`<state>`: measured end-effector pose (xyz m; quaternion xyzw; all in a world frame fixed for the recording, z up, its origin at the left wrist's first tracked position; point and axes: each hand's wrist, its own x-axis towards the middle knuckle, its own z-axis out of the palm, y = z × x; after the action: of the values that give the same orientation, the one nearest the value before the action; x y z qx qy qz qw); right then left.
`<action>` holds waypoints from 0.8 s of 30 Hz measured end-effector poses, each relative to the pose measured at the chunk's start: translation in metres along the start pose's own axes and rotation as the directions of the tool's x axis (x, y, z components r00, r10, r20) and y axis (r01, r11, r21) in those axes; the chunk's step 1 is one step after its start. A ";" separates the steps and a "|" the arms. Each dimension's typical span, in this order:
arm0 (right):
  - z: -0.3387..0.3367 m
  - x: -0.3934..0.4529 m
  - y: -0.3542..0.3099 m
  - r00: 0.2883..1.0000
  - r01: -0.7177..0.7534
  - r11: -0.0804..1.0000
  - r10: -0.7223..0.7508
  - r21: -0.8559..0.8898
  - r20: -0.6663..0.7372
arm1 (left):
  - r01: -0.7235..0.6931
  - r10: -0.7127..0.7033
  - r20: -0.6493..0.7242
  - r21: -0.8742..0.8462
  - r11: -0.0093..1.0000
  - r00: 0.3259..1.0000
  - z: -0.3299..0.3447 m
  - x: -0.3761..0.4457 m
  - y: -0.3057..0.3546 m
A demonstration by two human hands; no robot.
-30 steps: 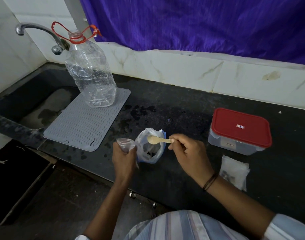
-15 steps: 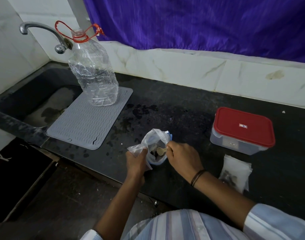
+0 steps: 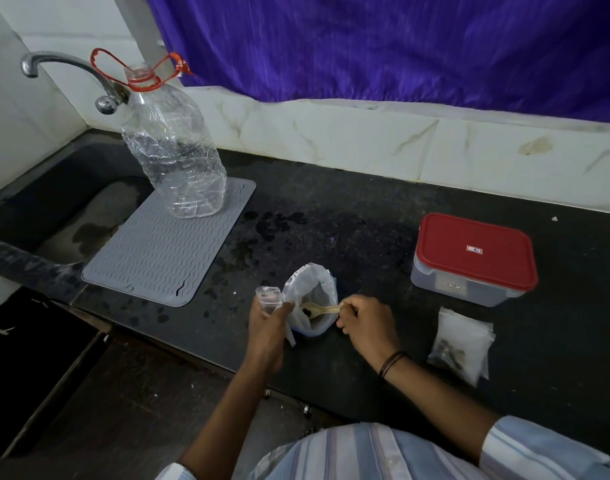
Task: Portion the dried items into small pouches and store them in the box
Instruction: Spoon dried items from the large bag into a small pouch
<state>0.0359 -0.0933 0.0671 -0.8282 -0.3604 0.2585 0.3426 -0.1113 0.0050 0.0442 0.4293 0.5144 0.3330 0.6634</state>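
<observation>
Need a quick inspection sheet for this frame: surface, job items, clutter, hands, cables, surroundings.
Surface: black counter, dark stains mid-counter.
Job's things: large bag open; small pouch; wooden spoon carrying dark pieces; filled pouches lying flat; box, red lid on.
Clutter: plastic bottle upright on grey mat.
Hands: left hand grips small pouch; right hand pinches spoon.
Cables: nothing seen.
Surroundings: sink, tap, purple curtain.
</observation>
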 end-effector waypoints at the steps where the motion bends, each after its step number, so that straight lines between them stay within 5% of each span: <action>1: 0.001 0.000 0.001 1.000 -0.022 0.999 0.022 0.036 0.003 | 0.010 -0.010 -0.005 -0.012 1.000 1.000 -0.001 0.000 0.001; 10: 0.004 -0.004 0.006 0.960 -0.271 0.753 0.254 0.600 0.115 | -0.011 0.013 -0.031 0.065 0.998 0.999 -0.006 0.002 0.003; 16: -0.010 -0.011 0.006 0.968 -0.230 0.708 0.240 0.668 0.079 | -0.085 0.101 -0.076 0.196 0.977 0.992 -0.010 0.000 0.007; 21: -0.027 -0.018 -0.006 0.981 -0.165 0.708 0.188 0.687 0.042 | -0.233 0.309 -0.177 0.351 0.907 0.934 -0.022 -0.005 0.013; 24: -0.038 -0.021 -0.021 0.988 -0.122 0.685 0.152 0.719 0.022 | -0.365 0.465 -0.119 0.464 0.807 0.877 -0.023 -0.011 0.019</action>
<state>0.0399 -0.1136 0.1108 -0.6582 -0.1615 0.3872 0.6251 -0.1364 0.0082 0.0637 0.6256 0.5399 0.3963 0.4001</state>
